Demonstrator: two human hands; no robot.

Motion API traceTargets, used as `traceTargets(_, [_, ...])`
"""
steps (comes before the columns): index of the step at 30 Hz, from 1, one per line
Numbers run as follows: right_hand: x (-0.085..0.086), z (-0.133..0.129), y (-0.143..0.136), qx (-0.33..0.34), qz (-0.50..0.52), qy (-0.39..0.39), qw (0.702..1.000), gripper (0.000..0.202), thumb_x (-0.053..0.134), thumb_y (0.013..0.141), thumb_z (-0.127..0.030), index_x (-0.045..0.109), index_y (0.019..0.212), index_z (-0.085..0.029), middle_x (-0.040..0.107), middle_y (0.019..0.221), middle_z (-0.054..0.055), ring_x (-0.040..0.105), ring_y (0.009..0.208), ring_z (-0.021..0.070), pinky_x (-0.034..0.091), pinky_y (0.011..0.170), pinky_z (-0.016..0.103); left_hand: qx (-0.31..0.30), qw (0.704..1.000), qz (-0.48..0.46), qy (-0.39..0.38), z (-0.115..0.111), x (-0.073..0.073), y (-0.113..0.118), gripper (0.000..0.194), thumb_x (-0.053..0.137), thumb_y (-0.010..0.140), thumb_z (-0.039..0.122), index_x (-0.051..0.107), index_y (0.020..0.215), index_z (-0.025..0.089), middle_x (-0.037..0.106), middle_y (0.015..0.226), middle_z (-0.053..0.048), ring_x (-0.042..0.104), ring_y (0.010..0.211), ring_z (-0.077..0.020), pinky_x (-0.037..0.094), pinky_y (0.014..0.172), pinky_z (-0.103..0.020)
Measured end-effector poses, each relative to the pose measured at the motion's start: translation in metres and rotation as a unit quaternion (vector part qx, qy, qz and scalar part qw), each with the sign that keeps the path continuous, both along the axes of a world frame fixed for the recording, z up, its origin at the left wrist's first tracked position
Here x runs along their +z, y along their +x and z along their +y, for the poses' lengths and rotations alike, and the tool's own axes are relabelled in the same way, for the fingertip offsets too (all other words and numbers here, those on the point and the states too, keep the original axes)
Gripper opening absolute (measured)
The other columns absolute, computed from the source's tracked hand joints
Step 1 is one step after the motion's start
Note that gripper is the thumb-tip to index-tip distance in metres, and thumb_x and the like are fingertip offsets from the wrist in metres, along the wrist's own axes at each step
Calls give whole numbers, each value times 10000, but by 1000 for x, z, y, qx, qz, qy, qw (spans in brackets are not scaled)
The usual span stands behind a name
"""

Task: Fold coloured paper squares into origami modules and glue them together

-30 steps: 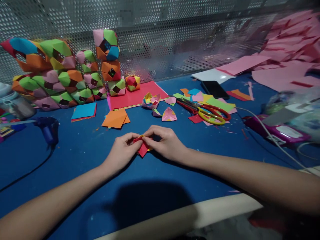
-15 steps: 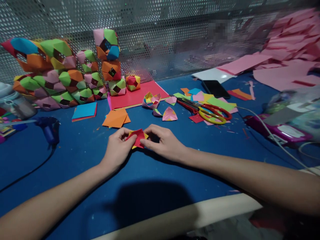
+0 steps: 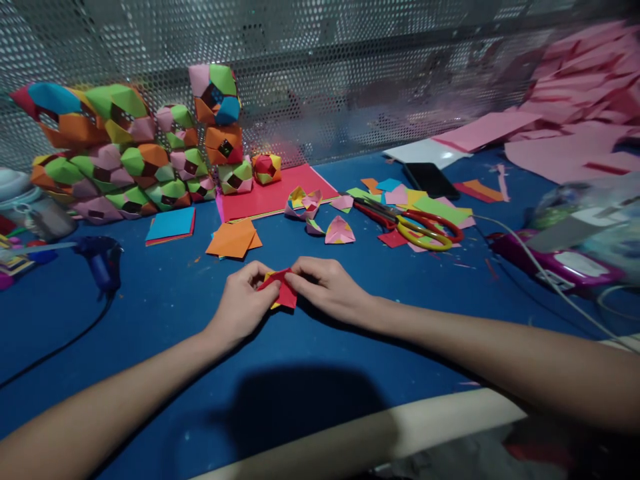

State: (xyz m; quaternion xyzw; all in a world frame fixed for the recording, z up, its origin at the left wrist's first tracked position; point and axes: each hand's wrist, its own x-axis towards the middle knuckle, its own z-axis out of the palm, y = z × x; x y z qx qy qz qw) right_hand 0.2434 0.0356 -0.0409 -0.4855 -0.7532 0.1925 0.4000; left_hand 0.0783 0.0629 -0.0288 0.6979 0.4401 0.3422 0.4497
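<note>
Red and yellow folded paper (image 3: 287, 295) is between my two hands, low over the blue table. My left hand (image 3: 246, 298) pinches its left side, the thumb lying across the red face. At the upper right edge, my right hand (image 3: 327, 288) grips the paper between thumb and fingers. Yellow shows at the left and lower edges; the rest of its underside is hidden. Just beyond my hands lie orange paper squares (image 3: 233, 239) and a pink and yellow folded piece (image 3: 340, 231). Behind that stands a partly joined paper shape (image 3: 303, 202).
Stacked folded-paper balls (image 3: 145, 163) line the back left, by a metal mesh (image 3: 320, 100). Scissors (image 3: 425, 227) lie on paper scraps, with a phone (image 3: 430, 180) behind. A blue glue gun (image 3: 103, 263) is at left; a purple device (image 3: 565, 260) and cables are at right.
My hands and the red and yellow paper have shifted slightly toward me and right. The paper has been turned, and my right thumb now sits higher on its edge.
</note>
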Motion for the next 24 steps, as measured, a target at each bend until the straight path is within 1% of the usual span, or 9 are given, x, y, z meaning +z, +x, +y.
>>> traceTargets(3, [0,-1,1,2,-17,32,999,257,448,878,-229,507,636,-165,525,633,-13,452,593,93,325,598,236,-5,1000,6,-2,0,-1,0,97,582,708,243,575,707,146,569,660,19,512,626,-106,402,578,-211])
traceTargets(7, [-1,-2,2,2,12,49,999,162,479,872,-201,578,749,-165,592,722,11,518,669,109,360,646,245,-19,1000,11,1,2,-3,1,76,573,694,219,553,671,149,541,634,31,494,609,-101,393,568,-207])
traceTargets(10, [-1,-2,2,5,3,70,998,178,475,877,-182,582,736,-163,598,707,9,519,659,107,362,653,250,-25,1000,17,-3,2,-2,2,78,566,690,209,539,654,146,527,618,35,477,590,-95,379,551,-205])
traceTargets(13, [-3,-2,3,5,2,72,997,170,494,873,-198,589,736,-164,603,699,9,517,650,110,369,646,252,-25,999,24,-11,2,-2,2,72,561,688,205,537,661,143,521,607,36,458,568,-89,358,527,-202])
traceTargets(17, [-5,-3,2,-8,9,59,998,212,494,875,-259,604,717,-171,608,662,13,519,618,123,385,609,256,-35,999,11,-14,1,-6,2,39,548,667,186,538,663,148,525,602,34,461,559,-93,355,504,-202])
traceTargets(20, [-5,-5,1,-11,28,42,999,243,494,869,-327,633,738,-178,621,674,22,541,616,134,409,597,259,-33,999,-9,-9,1,-11,0,31,539,666,180,535,665,149,512,602,35,459,563,-93,356,498,-200])
traceTargets(22, [-6,-6,1,-16,52,9,999,270,477,870,-376,651,795,-183,639,721,33,572,654,146,438,612,262,-28,999,-21,-16,0,-13,-2,27,537,663,175,528,665,150,502,590,40,450,549,-89,347,484,-196])
traceTargets(24, [-8,-5,2,-55,89,-34,994,312,434,883,-414,648,903,-189,651,762,41,595,675,155,464,609,263,-15,999,-32,-8,-3,-12,-4,12,532,652,157,522,648,152,485,577,47,432,535,-82,335,478,-194])
